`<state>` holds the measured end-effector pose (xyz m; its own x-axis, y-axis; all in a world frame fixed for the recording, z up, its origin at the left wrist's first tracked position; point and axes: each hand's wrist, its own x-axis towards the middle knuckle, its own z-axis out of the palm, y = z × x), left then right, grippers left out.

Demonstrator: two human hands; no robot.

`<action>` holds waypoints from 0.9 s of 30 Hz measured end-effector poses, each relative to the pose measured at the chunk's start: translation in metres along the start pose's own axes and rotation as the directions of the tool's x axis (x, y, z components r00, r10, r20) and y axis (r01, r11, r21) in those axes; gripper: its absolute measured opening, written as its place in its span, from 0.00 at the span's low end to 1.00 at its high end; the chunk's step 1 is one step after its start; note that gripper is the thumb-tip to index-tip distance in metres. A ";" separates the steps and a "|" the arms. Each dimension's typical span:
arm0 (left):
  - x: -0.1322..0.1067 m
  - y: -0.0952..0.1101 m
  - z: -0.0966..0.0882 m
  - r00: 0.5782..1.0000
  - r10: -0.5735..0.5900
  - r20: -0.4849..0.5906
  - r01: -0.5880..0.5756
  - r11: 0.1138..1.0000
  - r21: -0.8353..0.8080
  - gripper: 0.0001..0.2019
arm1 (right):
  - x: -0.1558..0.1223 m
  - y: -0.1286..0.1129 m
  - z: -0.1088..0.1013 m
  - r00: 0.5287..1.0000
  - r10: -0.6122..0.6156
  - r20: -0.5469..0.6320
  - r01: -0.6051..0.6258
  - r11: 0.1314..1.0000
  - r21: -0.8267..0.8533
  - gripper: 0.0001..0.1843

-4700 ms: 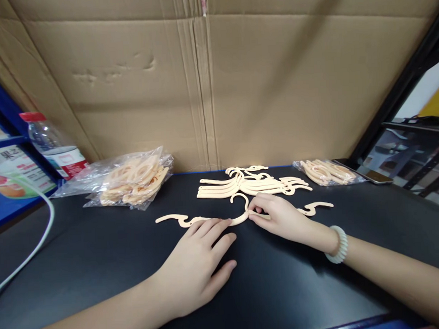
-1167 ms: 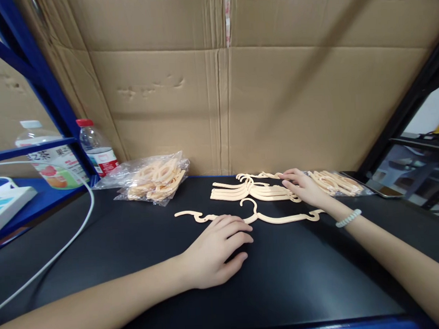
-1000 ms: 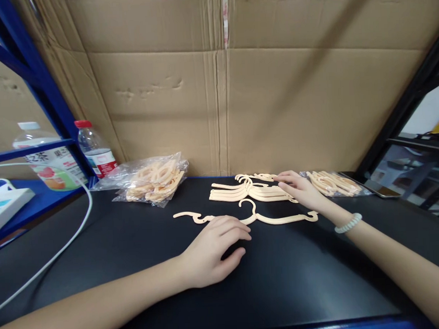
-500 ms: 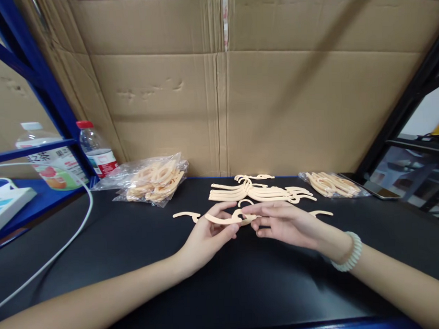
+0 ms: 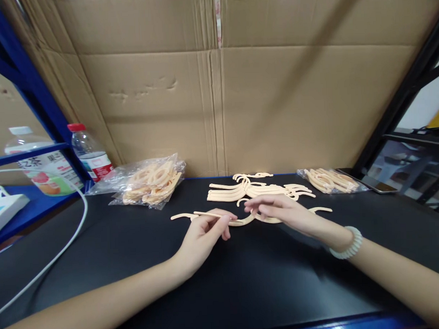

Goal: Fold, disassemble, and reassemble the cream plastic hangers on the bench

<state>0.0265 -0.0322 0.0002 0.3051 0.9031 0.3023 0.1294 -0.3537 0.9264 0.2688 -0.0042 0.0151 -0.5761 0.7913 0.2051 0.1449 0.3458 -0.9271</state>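
Note:
My left hand (image 5: 202,237) pinches a slim beige hanger arm (image 5: 207,214) between thumb and fingers, turned nearly edge-on. To its right, my right hand (image 5: 291,214) hovers with loosely bent fingers apart, nothing visible in them. Just beyond and partly behind both hands lie a curved beige hanger piece (image 5: 248,221) and a hook (image 5: 241,201). Another hanger arm (image 5: 180,216) shows left of my left hand, and the tip of a further one (image 5: 321,209) right of my right wrist. Behind them is a stack of beige hangers (image 5: 226,195), partly covered by my right hand.
A clear bag of beige hanger parts (image 5: 151,183) lies back left, another bag (image 5: 331,180) back right beside a dark flat device (image 5: 380,185). Bottles (image 5: 93,154) stand by the blue frame at left. A white cable (image 5: 77,227) crosses the black table (image 5: 245,288); cardboard (image 5: 148,100) walls the back.
My right hand has come away from the hanger piece in my left hand. That piece has turned from showing its curved face to nearly edge-on. The view has shifted slightly.

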 end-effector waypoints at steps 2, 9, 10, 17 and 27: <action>0.000 -0.002 -0.001 0.999 -0.002 -0.037 0.002 1.000 0.025 0.23 | 0.003 0.009 -0.015 0.970 -0.197 -0.140 0.119 0.894 -0.433 0.13; -0.001 -0.004 -0.002 0.985 -0.150 -0.085 0.149 0.989 -0.019 0.20 | 0.010 0.043 -0.051 0.958 -0.264 -0.109 0.061 0.562 -0.825 0.06; -0.001 -0.004 -0.002 0.984 -0.153 -0.088 0.151 0.988 -0.030 0.20 | 0.011 0.047 -0.051 0.962 -0.252 -0.107 0.053 0.554 -0.831 0.05; 0.001 -0.001 0.001 0.988 -0.135 -0.074 0.118 0.973 -0.196 0.17 | 0.017 0.055 -0.048 0.960 -0.232 -0.159 0.010 0.592 -0.806 0.04; 0.015 0.003 -0.016 0.963 -0.126 -0.237 0.060 0.962 -0.268 0.11 | 0.008 0.034 -0.059 0.917 -0.310 -0.252 0.043 0.705 -0.708 0.03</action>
<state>0.0168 -0.0163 0.0113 0.0546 0.9721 0.2281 -0.1101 -0.2212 0.9690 0.3166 0.0442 0.0037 -0.3698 0.7455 0.5545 0.6471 0.6349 -0.4220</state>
